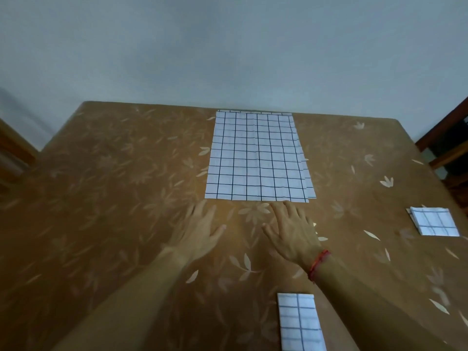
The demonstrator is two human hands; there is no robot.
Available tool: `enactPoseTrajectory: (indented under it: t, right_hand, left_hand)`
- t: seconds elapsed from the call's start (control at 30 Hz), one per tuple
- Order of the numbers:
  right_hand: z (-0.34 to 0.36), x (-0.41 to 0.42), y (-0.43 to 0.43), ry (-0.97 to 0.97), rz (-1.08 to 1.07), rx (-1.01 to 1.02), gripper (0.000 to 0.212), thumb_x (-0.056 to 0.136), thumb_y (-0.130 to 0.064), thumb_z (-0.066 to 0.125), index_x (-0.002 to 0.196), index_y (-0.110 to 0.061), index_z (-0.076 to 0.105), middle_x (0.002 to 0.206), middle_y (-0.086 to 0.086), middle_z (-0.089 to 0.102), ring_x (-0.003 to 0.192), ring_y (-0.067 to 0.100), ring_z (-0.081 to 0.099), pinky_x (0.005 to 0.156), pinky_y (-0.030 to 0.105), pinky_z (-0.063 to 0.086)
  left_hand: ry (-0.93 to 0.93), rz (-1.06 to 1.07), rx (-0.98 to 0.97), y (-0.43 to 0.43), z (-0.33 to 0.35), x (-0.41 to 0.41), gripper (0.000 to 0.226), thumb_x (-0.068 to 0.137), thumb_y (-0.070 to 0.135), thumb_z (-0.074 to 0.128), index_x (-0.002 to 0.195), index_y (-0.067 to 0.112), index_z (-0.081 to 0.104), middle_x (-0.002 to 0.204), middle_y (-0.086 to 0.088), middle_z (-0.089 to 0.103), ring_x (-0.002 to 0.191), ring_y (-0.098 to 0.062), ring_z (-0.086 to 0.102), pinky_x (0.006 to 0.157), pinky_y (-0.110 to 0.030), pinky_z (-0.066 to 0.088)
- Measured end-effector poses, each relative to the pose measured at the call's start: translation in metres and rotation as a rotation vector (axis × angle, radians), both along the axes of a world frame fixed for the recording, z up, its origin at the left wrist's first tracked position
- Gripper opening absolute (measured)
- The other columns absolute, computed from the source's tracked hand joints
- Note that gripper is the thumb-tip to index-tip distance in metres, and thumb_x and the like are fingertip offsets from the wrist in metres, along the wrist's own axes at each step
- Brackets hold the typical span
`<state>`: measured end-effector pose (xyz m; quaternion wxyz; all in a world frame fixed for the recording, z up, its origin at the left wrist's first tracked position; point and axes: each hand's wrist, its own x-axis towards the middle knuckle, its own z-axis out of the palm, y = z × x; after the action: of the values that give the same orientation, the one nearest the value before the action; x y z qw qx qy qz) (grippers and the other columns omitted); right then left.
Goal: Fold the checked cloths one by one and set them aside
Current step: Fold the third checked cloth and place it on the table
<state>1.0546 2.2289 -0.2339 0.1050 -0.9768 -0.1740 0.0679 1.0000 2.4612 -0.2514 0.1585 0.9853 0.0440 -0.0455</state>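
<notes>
Head view: checked cloths lengthwise away

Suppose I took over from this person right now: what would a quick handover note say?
Left hand: open, flat over the table, holding nothing.
Right hand: open, fingertips at the near edge of the stack of flat checked cloths.
Done: a right-side folded cloth and a near-edge folded cloth, both set aside.
Left: the stack at the table's far middle, several layers, all unfolded.
</notes>
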Motion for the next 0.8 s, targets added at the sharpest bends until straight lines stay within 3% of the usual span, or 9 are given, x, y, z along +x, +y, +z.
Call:
enactPoseTrajectory:
  t: [0.17, 0.37, 0.53, 0.67, 0.8]
  right_hand:
    - [-0.036, 0.038, -0.001, 0.046, -0.015, -0.097, 0.055, 0.093, -0.055, 0.037, 0.143, -0.033, 0.026, 0.146, 0.004, 0.031, 0.131, 0.027, 0.035, 0.105, 0.043, 0.033]
    - [-0.077, 0.067, -0.005, 0.136, -0.064, -0.1, 0.058, 0.093, -0.057, 0.036, 0.145, -0.035, 0.023, 0.156, 0.015, 0.014, 0.144, 0.031, 0.014, 0.112, 0.048, 0.024]
    - [-0.098, 0.071, -0.008, 0.17, -0.076, -0.107, 0.059, 0.091, -0.062, 0.032, 0.144, -0.037, 0.021, 0.158, 0.017, 0.008, 0.146, 0.033, 0.004, 0.115, 0.049, 0.017]
    - [-0.1, 0.071, -0.007, 0.09, -0.069, -0.136, 0.062, 0.092, -0.059, 0.033, 0.146, -0.029, 0.026, 0.157, 0.012, 0.017, 0.145, 0.028, 0.013, 0.115, 0.046, 0.018]
    - [-0.099, 0.069, -0.005, -0.051, -0.04, -0.176, 0.06, 0.092, -0.055, 0.036, 0.137, -0.016, 0.041, 0.144, 0.005, 0.038, 0.131, 0.024, 0.035, 0.108, 0.041, 0.028]
  left_hand:
    - [0.032, 0.011, -0.016, 0.001, -0.028, 0.044, 0.054, 0.092, 0.057, 0.036, 0.134, 0.023, 0.043, 0.145, -0.001, 0.033, 0.135, -0.024, 0.029, 0.108, -0.04, 0.031]
    - [0.105, 0.021, 0.029, 0.001, -0.071, 0.081, 0.06, 0.093, 0.058, 0.036, 0.143, 0.026, 0.033, 0.157, -0.004, 0.016, 0.143, -0.022, 0.014, 0.114, -0.048, 0.02]
    - [0.146, 0.006, 0.014, -0.001, -0.088, 0.085, 0.058, 0.092, 0.058, 0.034, 0.143, 0.03, 0.029, 0.159, -0.002, 0.008, 0.145, -0.022, 0.009, 0.113, -0.048, 0.023]
    - [0.132, -0.01, 0.049, -0.004, -0.086, 0.082, 0.061, 0.096, 0.054, 0.033, 0.148, 0.023, 0.024, 0.16, -0.003, 0.006, 0.147, -0.02, 0.001, 0.117, -0.041, 0.014]
    - [0.071, -0.006, 0.064, -0.006, -0.083, 0.076, 0.06, 0.098, 0.048, 0.034, 0.147, 0.014, 0.029, 0.158, -0.004, 0.018, 0.145, -0.02, 0.012, 0.116, -0.037, 0.017]
